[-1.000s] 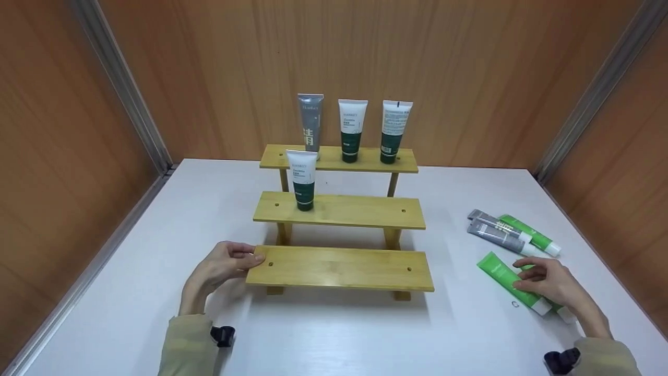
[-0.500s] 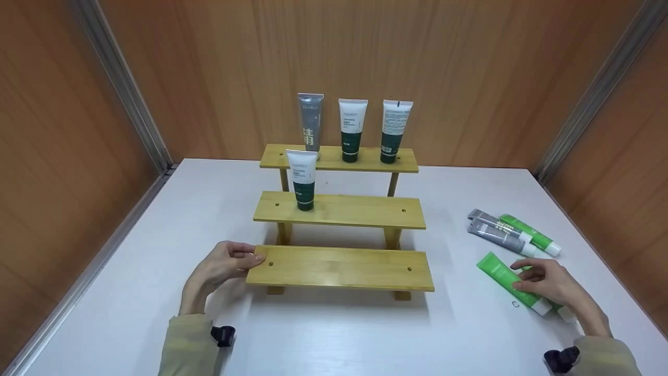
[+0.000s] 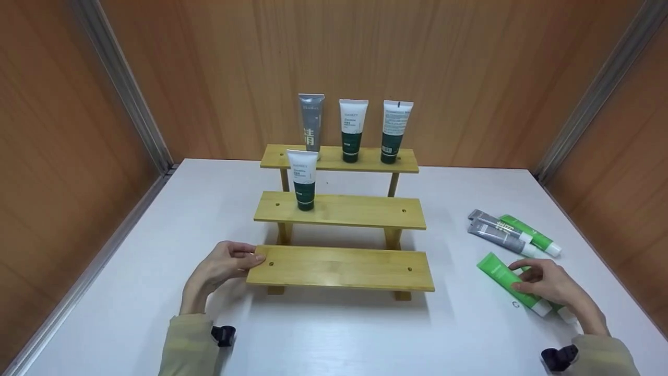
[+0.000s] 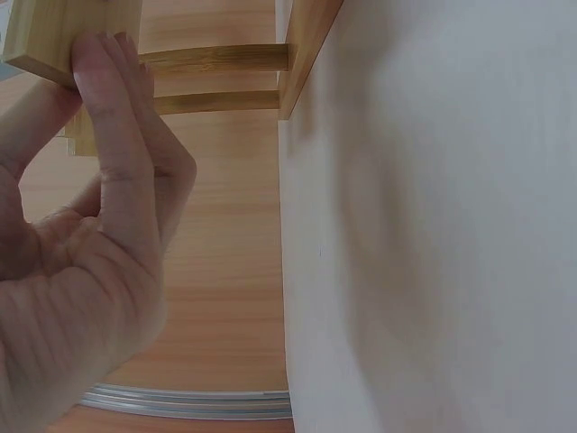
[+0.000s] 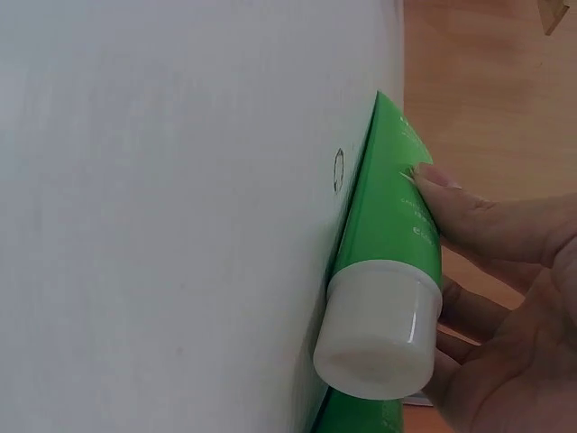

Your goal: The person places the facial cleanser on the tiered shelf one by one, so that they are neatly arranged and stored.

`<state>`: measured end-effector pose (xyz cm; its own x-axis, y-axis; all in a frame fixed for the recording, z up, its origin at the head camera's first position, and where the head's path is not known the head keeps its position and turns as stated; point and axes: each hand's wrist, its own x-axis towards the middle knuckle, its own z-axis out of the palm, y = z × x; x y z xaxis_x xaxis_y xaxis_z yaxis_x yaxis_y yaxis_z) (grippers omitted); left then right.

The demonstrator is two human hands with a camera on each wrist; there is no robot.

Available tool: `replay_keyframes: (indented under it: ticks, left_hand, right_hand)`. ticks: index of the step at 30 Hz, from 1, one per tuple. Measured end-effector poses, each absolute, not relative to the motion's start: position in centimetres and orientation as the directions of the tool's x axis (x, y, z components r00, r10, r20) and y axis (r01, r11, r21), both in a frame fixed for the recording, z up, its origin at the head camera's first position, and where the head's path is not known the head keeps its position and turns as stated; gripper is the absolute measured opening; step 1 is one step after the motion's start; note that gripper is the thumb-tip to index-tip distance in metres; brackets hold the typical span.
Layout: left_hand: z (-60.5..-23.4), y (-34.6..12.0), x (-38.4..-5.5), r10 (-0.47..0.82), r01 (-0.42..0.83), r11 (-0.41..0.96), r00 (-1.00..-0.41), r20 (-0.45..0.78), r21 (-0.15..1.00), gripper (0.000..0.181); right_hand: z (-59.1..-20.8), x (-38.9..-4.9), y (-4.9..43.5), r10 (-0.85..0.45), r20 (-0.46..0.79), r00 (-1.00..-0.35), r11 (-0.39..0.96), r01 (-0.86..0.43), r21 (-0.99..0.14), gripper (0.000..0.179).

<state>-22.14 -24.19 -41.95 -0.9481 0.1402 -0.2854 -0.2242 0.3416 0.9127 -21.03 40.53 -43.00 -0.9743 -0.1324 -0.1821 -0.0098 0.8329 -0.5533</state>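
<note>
Right of the wooden stand (image 3: 360, 210), the right hand (image 3: 550, 284) grasps the front green tube (image 3: 503, 277), thumb on top and fingers bent about it, on the desk (image 3: 339, 339). At the stand's left end, the left hand (image 3: 218, 265) pinches the lowest shelf (image 3: 339, 269). With 4 upright tubes (image 3: 352, 130) higher on the stand, the step looks like picking up; next probably calls for lifting without dragging the neighbouring green tube (image 5: 361, 415).

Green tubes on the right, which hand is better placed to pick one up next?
Probably the right hand: its thumb touches a green tube. The left hand grips the lowest shelf by its left end, farther away.
</note>
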Motion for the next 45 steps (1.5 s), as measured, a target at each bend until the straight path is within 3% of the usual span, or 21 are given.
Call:
replay_keyframes:
  ticks: [25,45]
  left_hand:
    - [-41.9,-24.2,-22.2,0.165,-0.211,0.327,-0.947,-0.275,0.921,0.06]
    - [-42.0,-24.1,-22.2,0.152,-0.219,0.323,-0.948,-0.279,0.921,0.061]
  right_hand:
    - [-41.8,-20.8,38.5,-0.142,-0.141,-0.98,0.78,-0.023,-0.626,0.054]
    - [-39.3,-21.2,33.1,-0.175,0.009,-0.984,0.716,-0.134,-0.686,0.049]
